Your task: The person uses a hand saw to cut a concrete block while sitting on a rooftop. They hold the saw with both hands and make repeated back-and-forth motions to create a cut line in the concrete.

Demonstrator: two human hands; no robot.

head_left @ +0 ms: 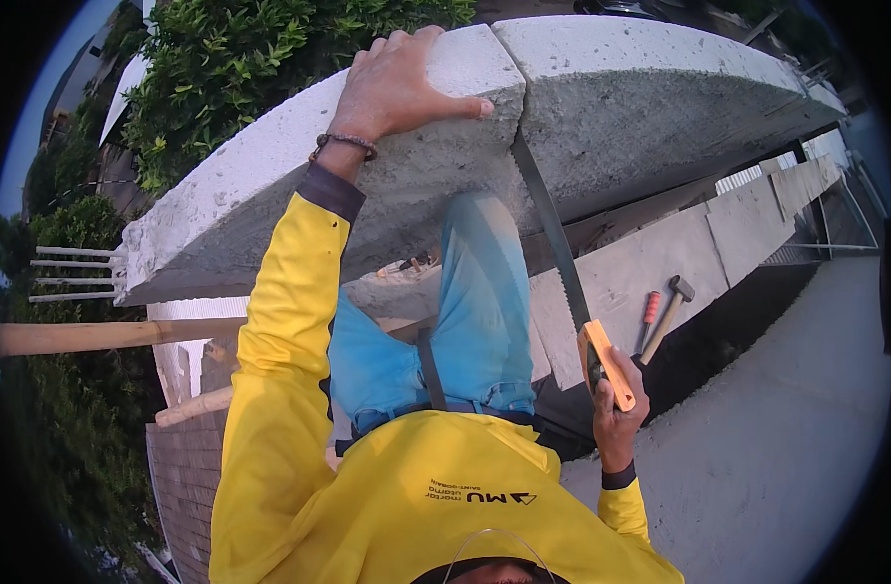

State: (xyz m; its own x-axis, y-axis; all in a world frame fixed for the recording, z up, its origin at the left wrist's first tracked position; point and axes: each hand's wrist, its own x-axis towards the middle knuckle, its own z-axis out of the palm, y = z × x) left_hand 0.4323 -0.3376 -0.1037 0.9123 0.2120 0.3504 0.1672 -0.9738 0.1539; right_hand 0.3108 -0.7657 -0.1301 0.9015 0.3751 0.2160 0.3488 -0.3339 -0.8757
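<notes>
A long, pale grey concrete beam (640,107) with a rough face curves across the upper part of the view. My left hand (392,88) rests flat on its top edge, fingers over the far side and thumb stretched out toward the right. Just right of that thumb, a narrow cut runs down through the beam. The blade of a handsaw (553,224) reaches up to the lower end of this cut, its tip hidden there. Closed around the saw's orange-brown handle (609,365) is my right hand (618,417), low on the right. My knee is bent beneath the beam.
A hammer (668,316) and a red-handled tool (651,310) lie on a grey ledge (679,253) to the right. Several thin rods (75,265) stick out of the beam's left end. Wooden poles (114,336) extend at left, near green bushes (241,68).
</notes>
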